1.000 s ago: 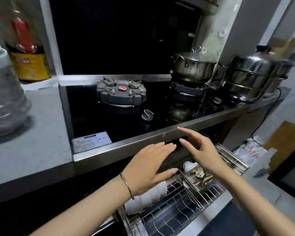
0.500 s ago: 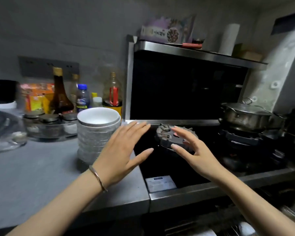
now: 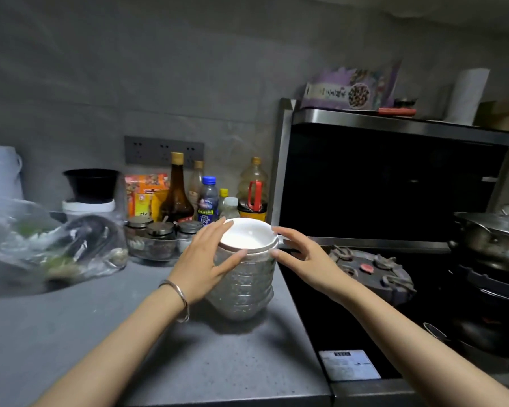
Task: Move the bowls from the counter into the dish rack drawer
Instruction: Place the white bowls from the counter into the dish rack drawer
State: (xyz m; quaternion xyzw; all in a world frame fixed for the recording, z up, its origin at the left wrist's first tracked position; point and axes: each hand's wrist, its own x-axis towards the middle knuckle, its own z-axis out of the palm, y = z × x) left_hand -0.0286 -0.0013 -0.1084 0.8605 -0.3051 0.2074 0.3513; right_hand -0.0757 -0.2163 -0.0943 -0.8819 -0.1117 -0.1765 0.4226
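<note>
A stack of nested bowls is set upright on the grey counter, at its right edge, just beside the black stove. The outsides are silvery grey, the rims layered one above another. The top bowl is white inside. Its rim is touched on the left by the left hand and on the right by the right hand.

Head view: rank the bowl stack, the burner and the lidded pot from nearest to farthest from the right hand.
1. Bowl stack: at the fingertips of the right hand, on its left.
2. Burner: on the stove, just to its right.
3. Lidded pot: at the far right edge.
</note>
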